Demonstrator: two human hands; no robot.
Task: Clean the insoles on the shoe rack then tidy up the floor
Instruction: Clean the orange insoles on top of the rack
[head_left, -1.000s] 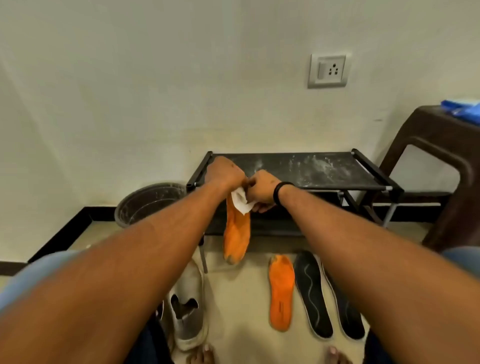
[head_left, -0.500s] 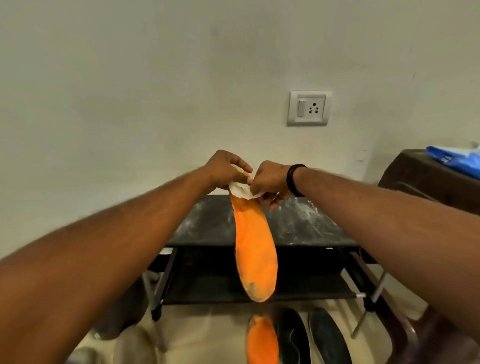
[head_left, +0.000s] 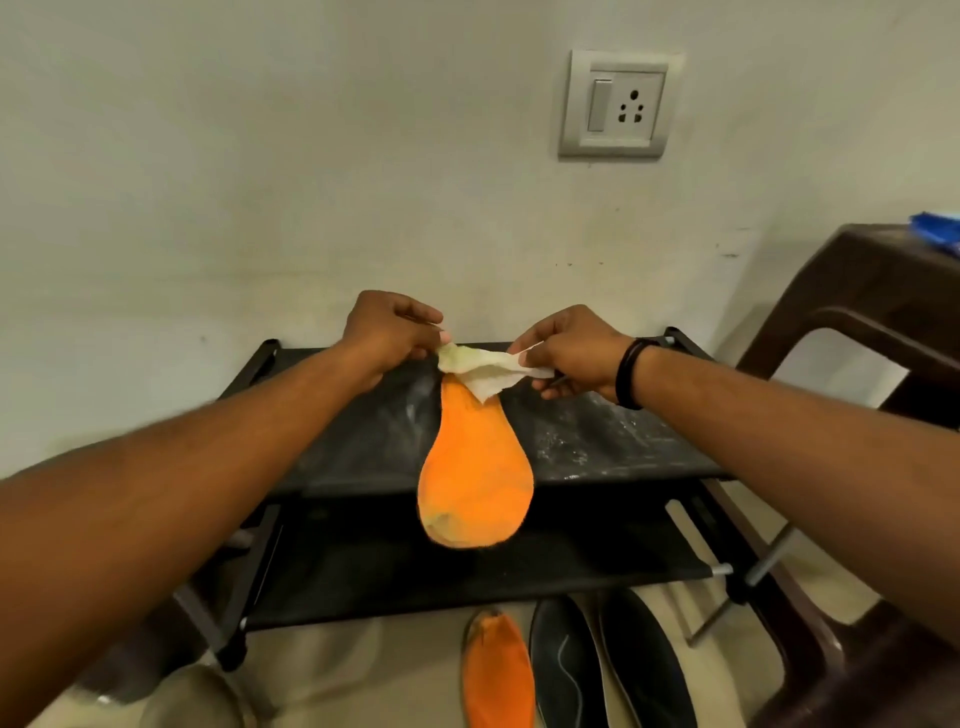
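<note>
Hands apart now, right hand (head_left: 574, 349) stretching tissue (head_left: 485, 370) off insole (head_left: 474, 478)

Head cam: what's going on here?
A person holds an orange insole hanging above a dusty black shoe rack. The left hand grips its top end; the right hand pinches a white tissue stretched between both hands. A second orange insole and two black insoles lie on the floor below.

Orange insole (head_left: 474, 483): top end hidden behind tissue (head_left: 480, 370) and left hand (head_left: 390, 328). Floor insoles, orange (head_left: 500, 675) and two black (head_left: 608, 670): cut off by bottom edge. Blue item (head_left: 937, 232) on brown chair (head_left: 852, 291): cropped at right edge, unidentifiable.
</note>
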